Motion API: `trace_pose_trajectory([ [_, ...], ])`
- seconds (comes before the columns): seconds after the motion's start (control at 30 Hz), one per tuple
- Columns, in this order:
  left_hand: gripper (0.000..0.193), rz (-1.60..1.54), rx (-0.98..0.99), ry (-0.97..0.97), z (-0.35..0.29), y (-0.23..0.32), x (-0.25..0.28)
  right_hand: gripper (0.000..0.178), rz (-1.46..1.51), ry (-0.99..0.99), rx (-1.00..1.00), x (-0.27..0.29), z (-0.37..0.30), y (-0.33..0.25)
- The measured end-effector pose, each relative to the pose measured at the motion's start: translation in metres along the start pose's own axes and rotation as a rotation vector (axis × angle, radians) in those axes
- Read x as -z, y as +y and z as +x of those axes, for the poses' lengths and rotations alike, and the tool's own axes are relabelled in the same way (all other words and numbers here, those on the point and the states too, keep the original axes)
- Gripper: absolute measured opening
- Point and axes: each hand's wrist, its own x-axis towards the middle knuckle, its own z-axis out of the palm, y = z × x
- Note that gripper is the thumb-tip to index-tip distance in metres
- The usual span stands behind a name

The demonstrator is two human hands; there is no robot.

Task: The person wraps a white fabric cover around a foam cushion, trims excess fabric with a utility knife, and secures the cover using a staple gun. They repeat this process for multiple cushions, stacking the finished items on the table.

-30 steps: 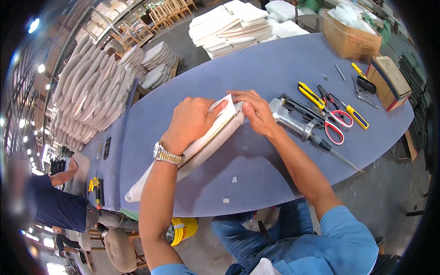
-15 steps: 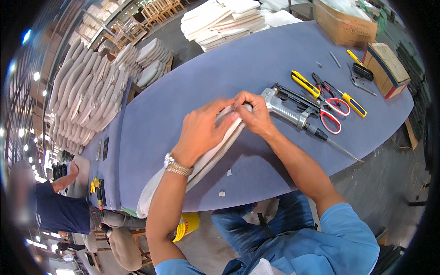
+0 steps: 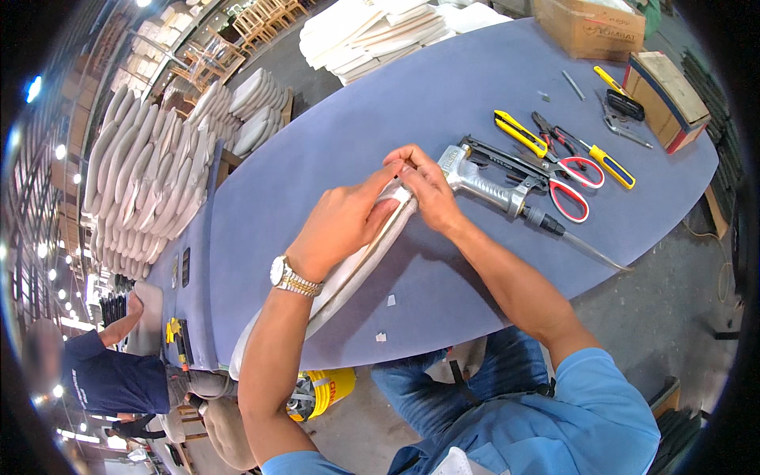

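A light grey upholstered seat pad [image 3: 366,265] stands tilted on its edge on the blue-grey table, its pale underside edge showing. My left hand [image 3: 342,226] is closed over its upper side, the thumb pressed along the edge. At the far end of the pad my right hand [image 3: 427,188] pinches the rim, its fingers meeting those of the left. What lies between the fingertips is hidden. Just right of my right hand rests a silver air staple gun [image 3: 492,187] with a hose. Red-handled scissors [image 3: 571,207] lie against it.
A yellow utility knife [image 3: 519,132], pliers [image 3: 556,136] and a yellow-handled screwdriver [image 3: 611,166] lie beyond the staple gun. Boxes [image 3: 666,103] stand at the table's right end. Stacked grey pads [image 3: 142,174] rise at the left, where another person [image 3: 119,372] works. A yellow bucket [image 3: 336,389] sits below.
Both hands have shifted slightly left in the picture along with the pad. My right fingers have rearranged at the pad's far end. The whole view has moved a little too.
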Motion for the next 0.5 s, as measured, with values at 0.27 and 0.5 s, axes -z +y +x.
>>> trace_pose_trajectory([
  [0.27, 0.026, 0.081, 0.030, 0.016, 0.012, -0.004, -0.010, 0.045, 0.092, -0.024, -0.040, 0.002, 0.003, 0.002],
  [0.5, 0.021, 0.048, 0.147, 0.118, 0.000, 0.016, -0.035, 0.049, 0.215, 0.018, -0.115, 0.009, -0.004, 0.005],
])
